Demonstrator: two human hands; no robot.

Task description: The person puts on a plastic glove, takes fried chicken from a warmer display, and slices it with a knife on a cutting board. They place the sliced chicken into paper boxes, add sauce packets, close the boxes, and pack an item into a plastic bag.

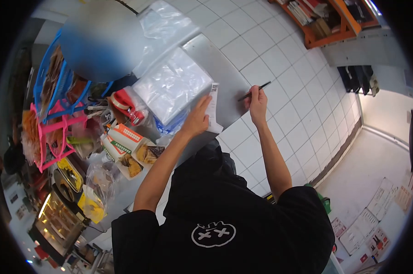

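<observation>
My right hand is closed around a slim black pen, held out past the edge of the grey metal counter. My left hand lies with fingers stretched out along a stack of clear plastic bags. Its fingertips touch or come very near a narrow white paper slip with print on it. Beneath the bags shows some blue-printed plastic. How firmly the left hand presses on the paper I cannot tell.
More clear bags lie at the back. Left of the stack are a red-and-white package, food packets, a pink basket and a blue basket. An orange shelf stands far right. A blurred patch hides part of the back left.
</observation>
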